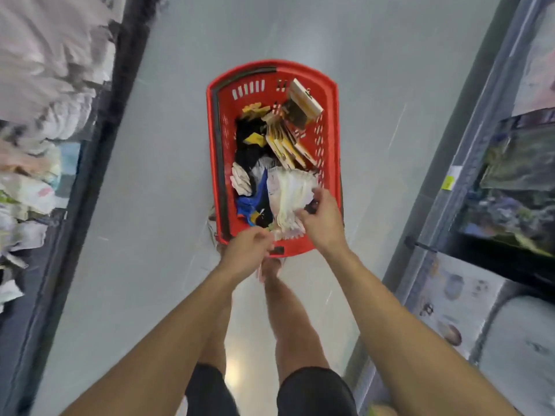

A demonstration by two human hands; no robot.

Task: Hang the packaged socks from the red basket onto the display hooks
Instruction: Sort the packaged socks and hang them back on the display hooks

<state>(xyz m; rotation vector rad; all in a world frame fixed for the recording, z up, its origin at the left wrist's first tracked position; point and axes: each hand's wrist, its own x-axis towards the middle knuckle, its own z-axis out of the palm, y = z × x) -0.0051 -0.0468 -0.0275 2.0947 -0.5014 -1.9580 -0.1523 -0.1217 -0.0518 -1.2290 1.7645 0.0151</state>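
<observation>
A red basket (330,121) stands on the grey floor straight below me, filled with several sock packs: black, blue, white and yellow-carded ones. My right hand (322,223) grips a bundle of white packaged socks (289,196) at the basket's near right side. My left hand (250,250) is closed over the near rim, pinching the lower end of the same white bundle. A stack of yellow-carded packs (288,145) leans in the basket's middle, and a tan card pack (303,99) sticks up at the far end.
A rack of pale hanging garments and socks (36,115) lines the left side of the aisle. Shelving with boxed goods (510,205) runs along the right. My bare legs (288,319) stand just behind the basket.
</observation>
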